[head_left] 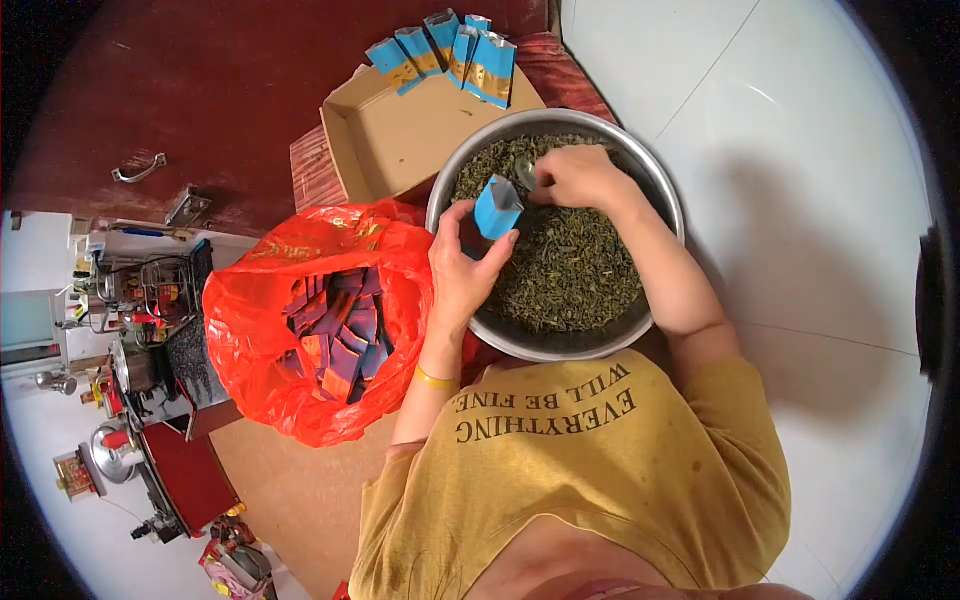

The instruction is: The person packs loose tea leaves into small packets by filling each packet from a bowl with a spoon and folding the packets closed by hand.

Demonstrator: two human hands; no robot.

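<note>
Blue packet, its long axis roughly upright, sits over the left part of the metal basin, clamped in what I view as the left hand, its open mouth just left of the spoon pinched by the right hand, beside the leaves.

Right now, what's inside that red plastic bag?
Inside the red plastic bag is a loose heap of small purple and orange packets. The upper ones cover whatever lies deeper, so the bottom can't be seen.
</note>
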